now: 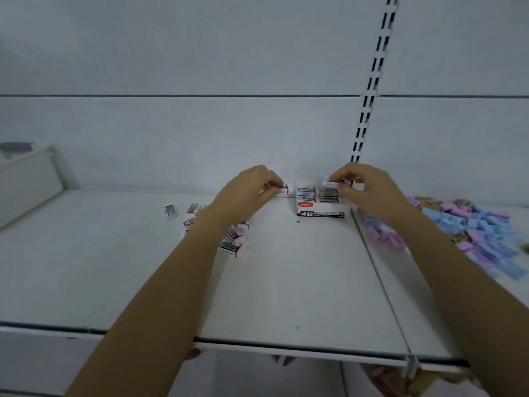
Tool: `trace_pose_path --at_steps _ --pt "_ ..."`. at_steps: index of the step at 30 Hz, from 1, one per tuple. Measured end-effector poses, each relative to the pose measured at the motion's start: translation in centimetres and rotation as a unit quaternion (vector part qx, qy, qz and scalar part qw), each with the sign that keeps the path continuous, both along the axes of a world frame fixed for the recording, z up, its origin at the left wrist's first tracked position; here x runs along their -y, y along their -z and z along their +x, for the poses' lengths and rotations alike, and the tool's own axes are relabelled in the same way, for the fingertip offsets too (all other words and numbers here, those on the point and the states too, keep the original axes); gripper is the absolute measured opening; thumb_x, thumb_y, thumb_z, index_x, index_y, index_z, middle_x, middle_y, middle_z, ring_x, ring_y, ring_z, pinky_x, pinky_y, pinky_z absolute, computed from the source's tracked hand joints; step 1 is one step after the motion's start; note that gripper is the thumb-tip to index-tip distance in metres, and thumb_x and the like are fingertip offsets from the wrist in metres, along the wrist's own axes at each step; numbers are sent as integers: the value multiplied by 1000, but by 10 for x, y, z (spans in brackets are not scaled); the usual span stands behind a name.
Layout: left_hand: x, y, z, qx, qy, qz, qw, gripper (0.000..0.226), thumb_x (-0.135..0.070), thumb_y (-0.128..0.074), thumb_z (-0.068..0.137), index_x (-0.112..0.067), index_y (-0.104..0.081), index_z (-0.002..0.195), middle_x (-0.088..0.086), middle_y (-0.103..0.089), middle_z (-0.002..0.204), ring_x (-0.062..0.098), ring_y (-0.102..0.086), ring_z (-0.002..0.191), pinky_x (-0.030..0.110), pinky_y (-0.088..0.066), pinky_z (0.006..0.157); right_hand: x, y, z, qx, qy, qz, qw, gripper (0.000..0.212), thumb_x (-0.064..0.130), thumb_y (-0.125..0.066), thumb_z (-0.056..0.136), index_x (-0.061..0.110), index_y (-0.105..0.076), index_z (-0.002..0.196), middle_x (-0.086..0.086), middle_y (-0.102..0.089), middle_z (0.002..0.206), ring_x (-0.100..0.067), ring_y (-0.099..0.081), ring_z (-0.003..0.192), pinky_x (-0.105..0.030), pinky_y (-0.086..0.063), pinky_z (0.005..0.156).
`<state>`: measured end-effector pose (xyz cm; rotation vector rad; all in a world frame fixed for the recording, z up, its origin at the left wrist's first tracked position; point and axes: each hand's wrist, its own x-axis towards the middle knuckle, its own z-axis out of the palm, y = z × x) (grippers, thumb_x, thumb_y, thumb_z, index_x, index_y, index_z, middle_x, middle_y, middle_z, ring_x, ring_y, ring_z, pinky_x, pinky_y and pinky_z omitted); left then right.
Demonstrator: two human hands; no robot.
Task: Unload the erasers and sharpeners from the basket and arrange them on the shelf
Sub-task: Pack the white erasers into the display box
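Note:
A white "4B" eraser box stands open near the back of the white shelf, with sleeved erasers packed inside. My right hand is over the box's right side, fingers pinched on one white eraser above the packed rows. My left hand holds another sleeved eraser just left of the box. Several loose erasers lie scattered on the shelf under and left of my left forearm. The basket is not in view.
A heap of small blue, purple and tan items covers the neighbouring shelf section to the right. A slotted upright runs up the back panel. A raised side panel closes the shelf at the far left.

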<state>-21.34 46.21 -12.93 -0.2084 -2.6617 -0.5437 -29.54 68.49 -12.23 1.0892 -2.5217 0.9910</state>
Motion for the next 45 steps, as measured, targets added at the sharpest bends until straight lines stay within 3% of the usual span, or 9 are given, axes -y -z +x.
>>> trace_pose_path --at_steps 5,10,15,20,22,27,32,35,45 --pt "-17 -3 -7 -15 -18 33 999 21 -21 -54 92 -13 -64 108 6 -61 104 17 -58 95 38 -46 88 -6 11 -3 2 18 29 999 18 -1 -56 85 5 -68 97 0 -60 85 -1 -47 72 3 -31 65" --pt "-38 -4 -30 34 -46 45 997 15 -22 -56 90 -16 -64 101 0 -63 104 17 -56 100 36 -46 88 -3 20 -12 -2 33 32 999 19 -1 -55 85 4 -67 99 -11 -68 92 -16 -53 80 0 -33 63" --pt "-51 14 -39 74 -68 89 991 9 -23 -58 88 -17 -63 94 -2 -64 103 16 -54 102 31 -43 85 0 23 -15 -4 25 32 999 14 1 -54 86 5 -62 97 -13 -64 89 -29 -55 83 -26 -32 62" --pt "-47 15 -43 84 -65 98 990 4 -23 -58 88 -21 -61 86 -6 -62 96 16 -55 101 32 -45 86 3 21 -20 14 13 58 998 17 1 -54 85 6 -65 96 -12 -66 94 -28 -57 87 -24 -34 68" --pt "-51 14 -42 85 -79 64 991 11 -25 -55 90 -17 -63 93 -3 -62 104 17 -54 102 31 -43 85 4 22 -24 25 14 76 997 19 3 -53 86 7 -67 98 -9 -67 97 -24 -58 91 -22 -38 74" --pt "-56 13 -38 54 -86 -93 990 36 -33 -36 98 -14 -66 105 -1 -54 123 24 -47 111 38 -41 90 1 23 -30 -14 11 129 991 32 21 -44 85 13 -71 101 -5 -70 101 -26 -58 98 -40 -46 89" --pt "-55 13 -32 75 -67 -123 987 40 -33 -28 100 -17 -65 103 0 -57 120 24 -46 110 35 -38 85 2 25 -30 -47 36 172 983 45 38 -30 85 8 -58 66 -5 -60 65 -24 -48 70 -39 -46 76" --pt "-51 14 -31 82 -73 -125 986 40 -34 -28 100 -20 -65 107 -2 -55 124 23 -45 112 34 -36 85 1 25 -27 -43 47 174 983 42 34 -37 94 19 -41 55 -1 -48 60 -24 -40 70 -37 -44 73" --pt "-51 16 -28 114 -72 -98 986 38 -37 -28 100 -28 -62 112 1 -37 136 19 -36 123 36 -31 98 6 33 -28 -27 43 157 986 49 55 -6 81 24 -38 62 6 -37 64 -23 -39 74 -31 -30 68"
